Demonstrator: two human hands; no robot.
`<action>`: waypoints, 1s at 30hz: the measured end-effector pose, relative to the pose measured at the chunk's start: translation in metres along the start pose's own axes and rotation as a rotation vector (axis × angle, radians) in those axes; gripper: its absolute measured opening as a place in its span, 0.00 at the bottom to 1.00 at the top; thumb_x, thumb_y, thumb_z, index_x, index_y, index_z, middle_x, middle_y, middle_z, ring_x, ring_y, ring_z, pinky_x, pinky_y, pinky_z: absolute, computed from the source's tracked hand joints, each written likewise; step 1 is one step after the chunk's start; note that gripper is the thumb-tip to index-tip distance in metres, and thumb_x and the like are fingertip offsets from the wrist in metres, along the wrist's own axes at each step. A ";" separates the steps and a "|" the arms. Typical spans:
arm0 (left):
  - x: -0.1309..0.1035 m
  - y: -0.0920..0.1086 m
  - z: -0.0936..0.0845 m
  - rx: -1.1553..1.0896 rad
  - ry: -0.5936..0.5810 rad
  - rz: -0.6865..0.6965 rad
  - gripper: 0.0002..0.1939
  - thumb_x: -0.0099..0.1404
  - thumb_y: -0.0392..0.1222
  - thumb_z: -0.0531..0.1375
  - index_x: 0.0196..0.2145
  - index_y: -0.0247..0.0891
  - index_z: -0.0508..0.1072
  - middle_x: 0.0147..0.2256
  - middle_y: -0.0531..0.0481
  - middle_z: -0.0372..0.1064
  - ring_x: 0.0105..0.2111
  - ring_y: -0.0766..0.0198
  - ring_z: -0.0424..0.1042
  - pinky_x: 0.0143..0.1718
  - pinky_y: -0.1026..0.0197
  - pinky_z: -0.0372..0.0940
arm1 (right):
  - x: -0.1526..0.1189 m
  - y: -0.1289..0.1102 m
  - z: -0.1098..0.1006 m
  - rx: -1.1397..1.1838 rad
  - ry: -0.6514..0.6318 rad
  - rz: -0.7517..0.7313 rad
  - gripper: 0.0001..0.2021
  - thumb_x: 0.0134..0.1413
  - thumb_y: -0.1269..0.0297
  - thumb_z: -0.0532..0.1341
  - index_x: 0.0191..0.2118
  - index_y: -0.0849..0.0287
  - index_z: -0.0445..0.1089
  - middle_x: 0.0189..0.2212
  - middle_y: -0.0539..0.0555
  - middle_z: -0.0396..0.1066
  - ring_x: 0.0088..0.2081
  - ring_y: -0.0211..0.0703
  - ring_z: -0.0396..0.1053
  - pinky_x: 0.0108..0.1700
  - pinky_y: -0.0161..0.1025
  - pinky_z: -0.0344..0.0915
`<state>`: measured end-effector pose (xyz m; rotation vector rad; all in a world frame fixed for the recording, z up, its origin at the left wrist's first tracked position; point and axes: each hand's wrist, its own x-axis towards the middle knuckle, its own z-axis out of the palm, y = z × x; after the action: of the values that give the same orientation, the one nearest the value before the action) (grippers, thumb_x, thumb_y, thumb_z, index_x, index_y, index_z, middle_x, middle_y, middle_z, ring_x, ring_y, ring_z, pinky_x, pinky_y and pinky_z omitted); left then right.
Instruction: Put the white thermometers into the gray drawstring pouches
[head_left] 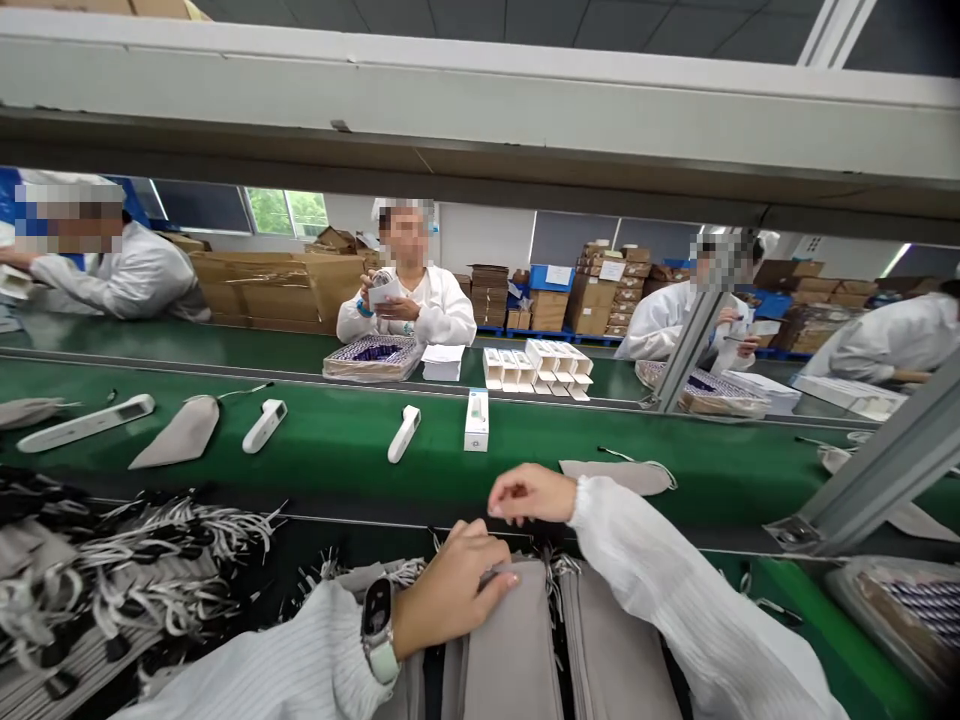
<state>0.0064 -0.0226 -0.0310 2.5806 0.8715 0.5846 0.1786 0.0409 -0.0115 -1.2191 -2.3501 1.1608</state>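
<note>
My left hand [454, 592], with a watch at the wrist, lies on the far end of a stack of grey drawstring pouches [514, 650]. Its thumb is spread across the top pouch and its fingers bend over the edge, their tips hidden. Just beyond, my right hand [536, 493] hovers near the belt's front edge, its fingers loosely curled and nothing visible between them. Another pouch stack [619, 650] lies under my right forearm. On the green belt close to my right hand rests a single grey pouch [619, 474] with its cord trailing.
The green belt [330, 430] carries white handheld thermometers [405, 434] and a small printed box [476, 420]. Heaped corded pouches [97, 600] fill the left. A metal post [885, 440] slants at right, near a wrapped tray [892, 610]. Several co-workers sit opposite beside open white boxes [536, 370].
</note>
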 end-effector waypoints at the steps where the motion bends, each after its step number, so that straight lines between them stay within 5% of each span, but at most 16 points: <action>1: -0.001 0.000 0.001 0.019 -0.001 0.003 0.07 0.61 0.40 0.50 0.26 0.38 0.62 0.25 0.54 0.61 0.31 0.64 0.58 0.34 0.62 0.50 | 0.017 -0.002 0.005 -0.024 0.077 0.045 0.13 0.51 0.60 0.52 0.36 0.62 0.67 0.21 0.49 0.66 0.22 0.32 0.63 0.26 0.29 0.60; 4: -0.002 0.001 0.002 0.048 -0.005 0.002 0.07 0.61 0.39 0.50 0.26 0.38 0.61 0.25 0.54 0.62 0.31 0.65 0.59 0.34 0.62 0.50 | 0.077 -0.009 0.018 -0.176 0.244 0.150 0.12 0.53 0.64 0.49 0.42 0.56 0.63 0.24 0.50 0.66 0.27 0.36 0.66 0.32 0.34 0.61; 9: -0.002 0.001 0.000 0.016 0.006 -0.004 0.05 0.59 0.38 0.51 0.27 0.39 0.64 0.29 0.53 0.66 0.33 0.63 0.62 0.35 0.61 0.52 | 0.161 -0.024 0.027 -0.277 0.381 0.236 0.20 0.52 0.52 0.46 0.51 0.49 0.54 0.42 0.58 0.61 0.43 0.53 0.61 0.41 0.50 0.56; 12: 0.001 -0.001 -0.002 -0.035 -0.013 0.029 0.04 0.56 0.36 0.52 0.27 0.40 0.66 0.32 0.52 0.68 0.35 0.60 0.63 0.37 0.60 0.53 | 0.190 -0.029 0.029 -0.273 0.392 0.308 0.20 0.50 0.53 0.51 0.46 0.58 0.62 0.45 0.64 0.58 0.47 0.60 0.56 0.43 0.52 0.54; 15: 0.001 -0.002 -0.004 -0.082 -0.022 0.017 0.04 0.54 0.37 0.53 0.25 0.41 0.67 0.30 0.51 0.68 0.33 0.60 0.64 0.39 0.59 0.54 | 0.198 -0.027 0.027 -0.221 0.373 0.357 0.14 0.47 0.65 0.55 0.41 0.66 0.65 0.42 0.68 0.60 0.47 0.62 0.56 0.42 0.51 0.54; 19: -0.004 0.002 -0.005 -0.135 0.056 -0.097 0.04 0.54 0.36 0.52 0.25 0.40 0.65 0.26 0.53 0.65 0.30 0.64 0.64 0.40 0.60 0.54 | 0.172 -0.005 0.011 -0.064 0.309 0.279 0.28 0.39 0.74 0.59 0.50 0.55 0.55 0.39 0.56 0.64 0.43 0.50 0.62 0.42 0.43 0.57; 23: -0.007 0.003 -0.007 -0.182 0.059 -0.077 0.05 0.58 0.35 0.49 0.26 0.39 0.63 0.26 0.54 0.63 0.31 0.66 0.61 0.41 0.62 0.53 | 0.106 0.016 -0.005 0.162 0.288 0.158 0.38 0.41 0.75 0.58 0.57 0.51 0.38 0.33 0.50 0.67 0.38 0.40 0.66 0.39 0.38 0.60; 27: -0.005 0.002 -0.016 -0.213 0.110 -0.021 0.08 0.63 0.39 0.44 0.29 0.39 0.61 0.28 0.53 0.60 0.32 0.66 0.59 0.40 0.61 0.52 | 0.026 0.006 -0.017 0.769 0.431 -0.194 0.42 0.43 0.70 0.58 0.56 0.46 0.27 0.37 0.52 0.65 0.39 0.42 0.66 0.39 0.42 0.62; 30: 0.002 0.006 -0.026 -0.245 0.133 -0.044 0.10 0.64 0.42 0.43 0.29 0.38 0.60 0.28 0.54 0.58 0.30 0.66 0.58 0.34 0.64 0.54 | -0.016 -0.014 -0.024 0.990 0.410 -0.290 0.47 0.38 0.69 0.63 0.54 0.36 0.27 0.42 0.52 0.62 0.40 0.46 0.66 0.37 0.47 0.63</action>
<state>-0.0023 -0.0208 -0.0058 2.3188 0.8391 0.8046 0.1933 0.0361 0.0167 -0.6327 -1.2768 1.4875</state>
